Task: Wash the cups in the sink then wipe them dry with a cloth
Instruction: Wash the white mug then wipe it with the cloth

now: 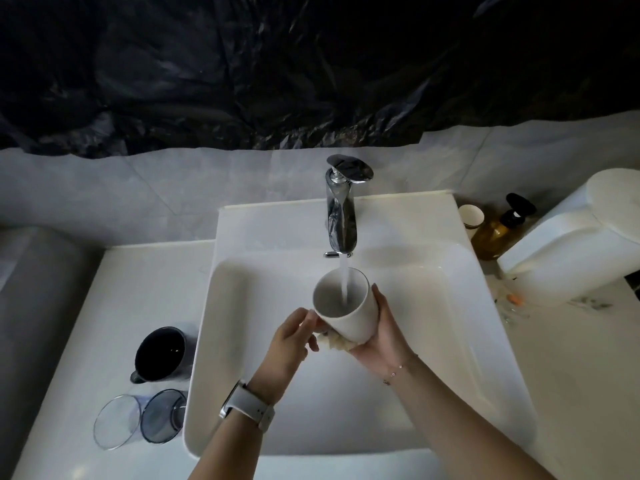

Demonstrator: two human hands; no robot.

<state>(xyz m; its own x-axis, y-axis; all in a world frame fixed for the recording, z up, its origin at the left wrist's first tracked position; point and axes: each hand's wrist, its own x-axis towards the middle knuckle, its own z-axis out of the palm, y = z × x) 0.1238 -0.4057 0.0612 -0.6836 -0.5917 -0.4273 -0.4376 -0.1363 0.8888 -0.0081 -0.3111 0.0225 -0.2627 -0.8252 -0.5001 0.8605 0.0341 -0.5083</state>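
— Nearest the camera?
— Two bare forearms reaching in over the sink's (242,441) front rim. A pale watch (246,405) on the left wrist, a thin bracelet (398,369) on the right.

— To the left, on the counter (104,306)?
— Two see-through glasses (138,420) lying on their sides, touching, mouths toward the camera. Just behind them a dark mug (162,353), tipped, handle at the near left.

— And the hands?
— Left hand (294,336) with fingertips pinching the near lower edge of the white cup (346,303). Right hand (379,332) curled under and round the cup's right side, also clutching a crumpled pale cloth (337,341) against its base.

— Where exactly is the cup?
— Held in the air over the middle of the basin, tilted, mouth up and toward the tap (341,209). A stream of water (344,282) falling from the spout straight into it.

— Further back?
— Chrome tap at the back rim, lever on top. Off to the right, a small paper cup (471,215), beside it an amber pump bottle (498,230), then a big white fixture (575,237), a toilet by the look of it. Some small bits, one orange, on the floor below; too small to tell.

— Farthest?
— Grey tile wall, with crumpled black plastic sheet (277,64) hung across above it.
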